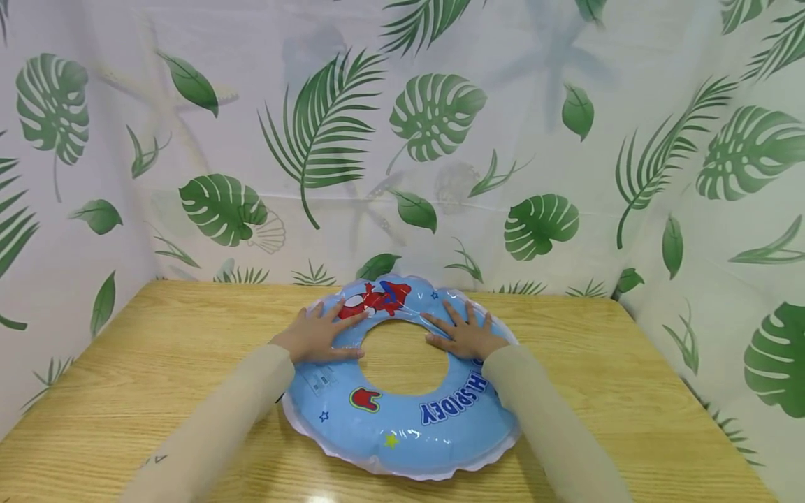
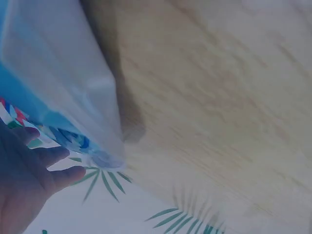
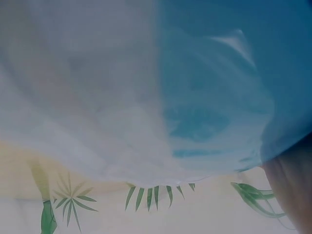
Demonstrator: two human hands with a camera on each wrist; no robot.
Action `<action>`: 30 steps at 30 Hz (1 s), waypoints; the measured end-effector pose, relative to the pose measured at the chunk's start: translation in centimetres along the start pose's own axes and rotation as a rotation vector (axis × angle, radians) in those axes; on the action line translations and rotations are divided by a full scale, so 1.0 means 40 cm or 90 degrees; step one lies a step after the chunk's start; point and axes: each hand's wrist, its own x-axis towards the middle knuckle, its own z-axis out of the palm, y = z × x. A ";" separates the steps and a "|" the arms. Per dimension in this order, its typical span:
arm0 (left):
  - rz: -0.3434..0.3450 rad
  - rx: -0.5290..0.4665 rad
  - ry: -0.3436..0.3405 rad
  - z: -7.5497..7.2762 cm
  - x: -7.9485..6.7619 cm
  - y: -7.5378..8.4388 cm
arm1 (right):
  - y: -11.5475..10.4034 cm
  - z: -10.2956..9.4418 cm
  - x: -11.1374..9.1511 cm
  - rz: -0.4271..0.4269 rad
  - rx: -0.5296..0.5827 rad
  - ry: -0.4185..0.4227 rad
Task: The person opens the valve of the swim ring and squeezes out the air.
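An inflated blue swim ring [image 1: 409, 447] with a white edge lies on the table, printed with a red cartoon figure, stars and lettering. Across its left side rests my left hand [image 1: 321, 335], fingers spread and the thumb toward the hole. My right hand [image 1: 468, 335] lies on the ring's right side, its fingers also spread. In the left wrist view, the left hand [image 2: 24, 170] shows beside the ring's pale edge [image 2: 63, 63]. The right wrist view is mostly filled by the ring [image 3: 209, 97], with only a dark bit of the right hand [image 3: 292, 180] at the edge.
The wood-grain table [image 1: 629, 419] stretches out on both sides of the ring. A white cloth backdrop [image 1: 478, 230] with green leaf prints hangs behind the table and along both sides. Table surface also shows through the ring's hole.
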 end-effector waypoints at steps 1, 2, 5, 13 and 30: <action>0.007 0.002 -0.003 -0.003 -0.007 0.003 | -0.002 -0.003 -0.001 0.001 -0.001 -0.002; 0.012 0.002 -0.005 -0.002 -0.014 0.006 | -0.002 -0.002 0.000 0.002 0.001 -0.002; 0.019 0.013 -0.004 0.004 -0.028 0.014 | 0.007 0.005 0.011 0.006 0.001 -0.009; 0.009 0.044 0.016 0.028 -0.033 0.021 | 0.026 0.024 0.030 0.000 0.016 -0.002; -0.003 0.052 0.001 0.046 -0.022 0.022 | 0.011 -0.003 0.011 -0.016 -0.005 -0.001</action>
